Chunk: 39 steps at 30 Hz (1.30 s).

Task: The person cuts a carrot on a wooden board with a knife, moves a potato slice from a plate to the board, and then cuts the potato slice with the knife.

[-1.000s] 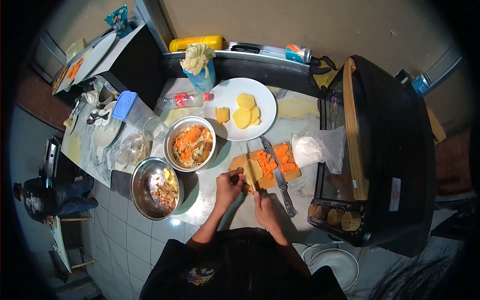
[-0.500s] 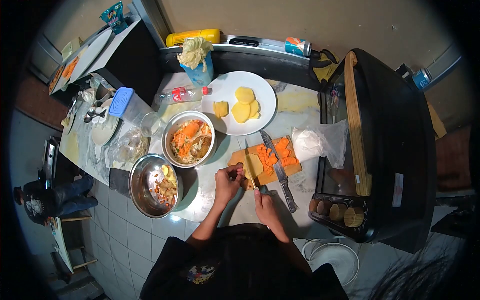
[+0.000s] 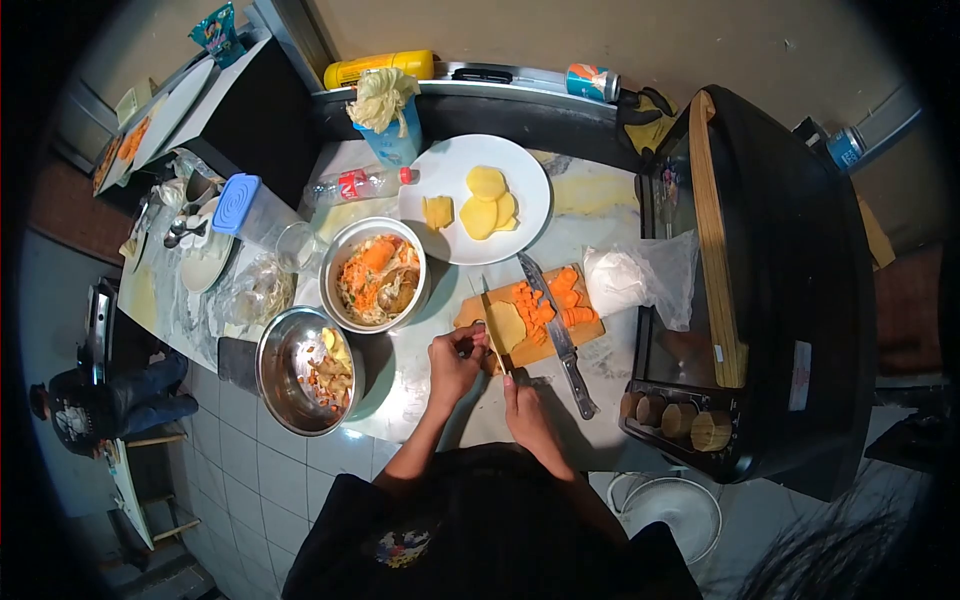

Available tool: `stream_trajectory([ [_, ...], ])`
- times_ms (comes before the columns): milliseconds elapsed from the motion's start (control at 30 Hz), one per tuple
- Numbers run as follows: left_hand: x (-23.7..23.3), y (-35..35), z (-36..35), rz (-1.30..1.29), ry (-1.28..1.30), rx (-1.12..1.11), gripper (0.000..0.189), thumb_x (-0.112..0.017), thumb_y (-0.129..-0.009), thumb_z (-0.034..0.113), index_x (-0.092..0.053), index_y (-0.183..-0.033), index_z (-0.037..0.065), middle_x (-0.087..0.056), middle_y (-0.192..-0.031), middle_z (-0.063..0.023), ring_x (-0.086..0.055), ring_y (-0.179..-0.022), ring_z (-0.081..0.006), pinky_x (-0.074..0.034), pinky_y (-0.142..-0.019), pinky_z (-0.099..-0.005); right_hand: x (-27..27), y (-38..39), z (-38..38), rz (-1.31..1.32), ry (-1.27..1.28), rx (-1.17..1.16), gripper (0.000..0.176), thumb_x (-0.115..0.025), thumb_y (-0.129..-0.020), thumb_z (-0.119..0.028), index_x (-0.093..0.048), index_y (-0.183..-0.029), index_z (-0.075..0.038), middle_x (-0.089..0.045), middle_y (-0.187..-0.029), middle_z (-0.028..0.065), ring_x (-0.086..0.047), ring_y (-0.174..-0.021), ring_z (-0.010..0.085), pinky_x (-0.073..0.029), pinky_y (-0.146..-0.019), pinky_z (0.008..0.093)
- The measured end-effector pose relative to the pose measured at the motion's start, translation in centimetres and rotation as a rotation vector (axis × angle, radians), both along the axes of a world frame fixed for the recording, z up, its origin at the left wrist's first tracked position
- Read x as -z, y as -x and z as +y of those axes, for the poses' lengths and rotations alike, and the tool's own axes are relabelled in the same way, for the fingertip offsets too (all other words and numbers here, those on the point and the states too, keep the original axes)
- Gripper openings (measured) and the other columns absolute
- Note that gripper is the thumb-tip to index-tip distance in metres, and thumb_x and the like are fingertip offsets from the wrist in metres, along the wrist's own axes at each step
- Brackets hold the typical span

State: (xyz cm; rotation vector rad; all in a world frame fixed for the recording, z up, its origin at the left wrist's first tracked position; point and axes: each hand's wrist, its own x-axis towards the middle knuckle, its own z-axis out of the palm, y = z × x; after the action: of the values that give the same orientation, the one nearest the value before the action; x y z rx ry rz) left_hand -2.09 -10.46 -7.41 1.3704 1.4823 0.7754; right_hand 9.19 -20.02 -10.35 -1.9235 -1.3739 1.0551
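Note:
My right hand (image 3: 527,408) is wrapped round the handle of a kitchen knife (image 3: 493,322). Its narrow blade points away from me, along the left edge of a yellow potato slice (image 3: 510,326) on the wooden cutting board (image 3: 540,350). Left of the blade, my left hand (image 3: 457,362) has its fingers curled and pinched together; whatever is between them is too small to make out. Cut carrot pieces (image 3: 533,312) lie right of the potato. A second, larger knife (image 3: 560,340) rests across the board with its dark handle on the counter.
A white plate (image 3: 430,165) holds potato slices behind the board. To the left stand a pot (image 3: 330,275) of shredded food and a steel bowl (image 3: 275,405) with peelings. A bag of white powder (image 3: 615,278) and a black oven (image 3: 790,300) are right. Another person (image 3: 85,410) stands far left.
The knife blade has shifted slightly left against the potato slice, which now shows mostly on its right. Both hands stay near the same place. The whole view has shifted a little.

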Motion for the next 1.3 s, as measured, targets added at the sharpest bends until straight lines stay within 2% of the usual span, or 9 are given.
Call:
stream_trajectory([
  [133, 0.5, 0.0, 0.0, -0.024, 0.015, -0.007, 0.024, -0.061, -0.076, -0.004, -0.065, -0.099, -0.006, -0.069, -0.088, -0.0149, -0.066, -0.083, -0.0173, -0.05, -0.078, -0.027, -0.9, 0.3, 0.2, -0.019, 0.042, 0.024, 0.056, -0.031, -0.098, -0.034, -0.054, -0.07, 0.009, -0.053, -0.07, 0.0326, -0.054, -0.075, 0.0491, -0.042, -0.063, 0.052],
  [200, 0.7, 0.1, -0.1, -0.052, 0.027, -0.016, 0.024, -0.061, -0.075, -0.005, -0.065, -0.099, -0.007, -0.069, -0.088, -0.0146, -0.066, -0.083, -0.017, -0.05, -0.078, -0.0266, -1.0, 0.3, 0.3, -0.066, 0.074, 0.016, 0.056, -0.033, -0.097, -0.035, -0.059, -0.073, 0.008, -0.056, -0.072, 0.0318, -0.057, -0.073, 0.0484, -0.044, -0.063, 0.0526],
  [400, 0.5, 0.1, -0.1, -0.016, 0.028, 0.002, 0.025, -0.057, -0.074, -0.008, -0.065, -0.097, -0.007, -0.069, -0.087, -0.0146, -0.066, -0.083, -0.0169, -0.05, -0.078, -0.0268, -0.8, 0.3, 0.4, -0.117, 0.105, -0.004, 0.057, -0.034, -0.096, -0.037, -0.06, -0.072, 0.008, -0.057, -0.072, 0.0312, -0.058, -0.073, 0.0473, -0.045, -0.062, 0.0521],
  [467, 1.1, 0.1, -0.1, -0.023, -0.05, -0.012, 0.018, -0.064, -0.077, -0.002, -0.067, -0.094, -0.007, -0.069, -0.08, -0.013, -0.064, -0.073, -0.0107, -0.051, -0.069, -0.0231, -0.8, 0.3, 0.4, -0.108, 0.107, -0.004, 0.056, -0.035, -0.096, -0.036, -0.06, -0.072, 0.008, -0.058, -0.072, 0.0311, -0.058, -0.073, 0.0471, -0.045, -0.063, 0.052],
  [800, 1.1, 0.2, -0.2, -0.023, -0.062, -0.002, 0.018, -0.062, -0.076, -0.006, -0.066, -0.094, -0.009, -0.069, -0.081, -0.0125, -0.065, -0.073, -0.0115, -0.051, -0.07, -0.0234, -0.3, 0.5, 0.8, -0.147, 0.079, 0.028, 0.056, -0.037, -0.096, -0.036, -0.06, -0.067, 0.006, -0.058, -0.069, 0.0303, -0.058, -0.07, 0.0469, -0.045, -0.062, 0.0518],
  [933, 1.1, 0.2, -0.1, -0.01, -0.049, -0.012, 0.018, -0.062, -0.077, -0.005, -0.066, -0.094, -0.009, -0.069, -0.079, -0.0119, -0.065, -0.072, -0.0113, -0.051, -0.069, -0.0233, -0.1, 0.6, 1.6, -0.109, 0.059, -0.019, 0.054, -0.036, -0.096, -0.032, -0.057, -0.067, 0.009, -0.055, -0.068, 0.0316, -0.056, -0.072, 0.0479, -0.044, -0.062, 0.053],
  [1100, 0.5, 0.0, -0.1, 0.003, -0.039, -0.028, 0.017, -0.064, -0.077, -0.003, -0.066, -0.093, -0.008, -0.069, -0.077, -0.0117, -0.064, -0.07, -0.0108, -0.051, -0.067, -0.023, -1.3, 1.0, 1.7, -0.164, 0.085, 0.031, 0.054, -0.037, -0.096, -0.03, -0.057, -0.065, 0.009, -0.054, -0.066, 0.0317, -0.056, -0.071, 0.0477, -0.043, -0.062, 0.0533],
  [1300, 0.9, 0.2, -0.1, 0.01, -0.099, -0.027, 0.017, -0.066, -0.078, 0.001, -0.067, -0.093, -0.007, -0.068, -0.074, -0.0115, -0.063, -0.067, -0.0101, -0.05, -0.064, -0.0227, -0.6, 1.0, 1.5, -0.183, 0.003, 0.041, 0.055, -0.039, -0.095, -0.033, -0.06, -0.063, 0.006, -0.056, -0.065, 0.0309, -0.058, -0.067, 0.0468, -0.045, -0.06, 0.0523],
])
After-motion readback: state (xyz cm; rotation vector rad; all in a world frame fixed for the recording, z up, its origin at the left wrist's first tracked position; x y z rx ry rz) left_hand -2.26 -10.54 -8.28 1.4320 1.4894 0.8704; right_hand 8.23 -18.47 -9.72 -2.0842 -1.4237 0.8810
